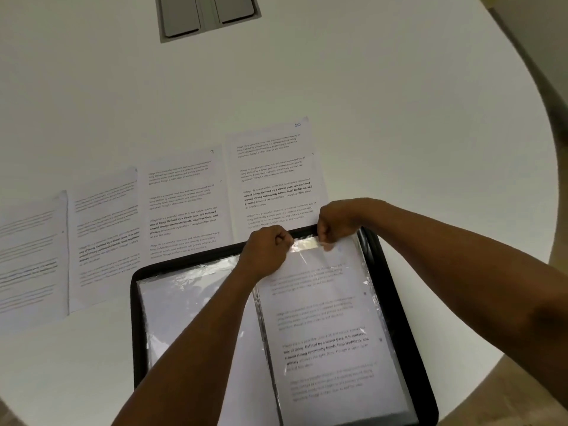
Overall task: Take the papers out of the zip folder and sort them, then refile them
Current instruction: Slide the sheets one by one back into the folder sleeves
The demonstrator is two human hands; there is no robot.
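Observation:
The black zip folder lies open in front of me, with clear plastic sleeves on both halves. A printed paper sits in the right-hand sleeve. My left hand and my right hand both pinch that sleeve's top edge, close together near the folder's far rim. The left half holds a sleeve over a blank white sheet. Several printed papers lie in a row on the table beyond the folder: one marked 10, one marked 9, and two more further left.
The white table curves away on the right, its edge running down past my right forearm. A grey cable hatch is set into the tabletop at the far middle. Brownish floor shows beyond the edge.

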